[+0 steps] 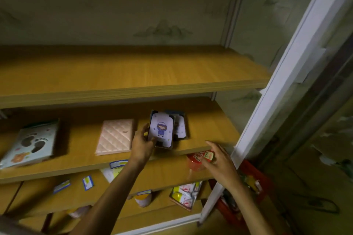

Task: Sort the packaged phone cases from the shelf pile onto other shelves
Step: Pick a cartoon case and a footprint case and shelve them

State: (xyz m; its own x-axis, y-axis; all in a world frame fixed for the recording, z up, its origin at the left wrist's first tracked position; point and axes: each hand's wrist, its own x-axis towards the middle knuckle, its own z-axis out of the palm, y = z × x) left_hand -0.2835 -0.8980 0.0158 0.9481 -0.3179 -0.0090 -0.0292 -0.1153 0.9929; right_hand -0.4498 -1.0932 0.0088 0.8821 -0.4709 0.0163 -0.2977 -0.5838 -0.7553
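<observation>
1. Gripping a packaged phone case printed with a cartoon figure, the left hand holds its left edge on the middle shelf.
2. Another packaged case lies just behind it.
3. The right hand hovers with fingers spread, holding nothing, near a red container on the shelf below.

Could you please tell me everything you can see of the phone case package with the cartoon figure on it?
The cartoon phone case package is a flat rectangular pack, white-faced with a small figure in purple, dark around its edges. It sits on the middle shelf, tilted slightly, overlapping a second case pack behind it. The left hand grips its lower left edge; the right hand is apart from it.
</observation>
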